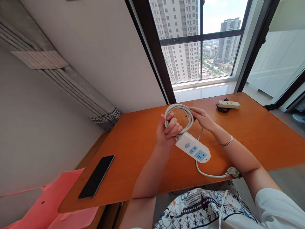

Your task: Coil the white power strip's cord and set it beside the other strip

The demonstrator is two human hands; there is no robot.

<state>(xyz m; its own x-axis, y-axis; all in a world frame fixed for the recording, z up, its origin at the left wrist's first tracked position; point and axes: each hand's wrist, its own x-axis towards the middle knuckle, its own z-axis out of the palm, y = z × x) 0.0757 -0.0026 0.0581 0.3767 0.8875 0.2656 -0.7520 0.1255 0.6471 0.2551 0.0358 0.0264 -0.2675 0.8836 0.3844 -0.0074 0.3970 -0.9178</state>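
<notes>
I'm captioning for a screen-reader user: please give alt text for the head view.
A person's left hand grips the coiled white cable of a white power strip above an orange table, while the right hand touches the coil. A black phone lies near the table's left edge, a second power strip at its far side.

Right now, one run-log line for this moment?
left-hand grip: shut on coiled white cord | right-hand grip: holding coil | white power strip, blue sockets: below hands | white plug: orange table edge

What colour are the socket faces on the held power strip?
Blue, on the white plastic power strip; head view.
</notes>
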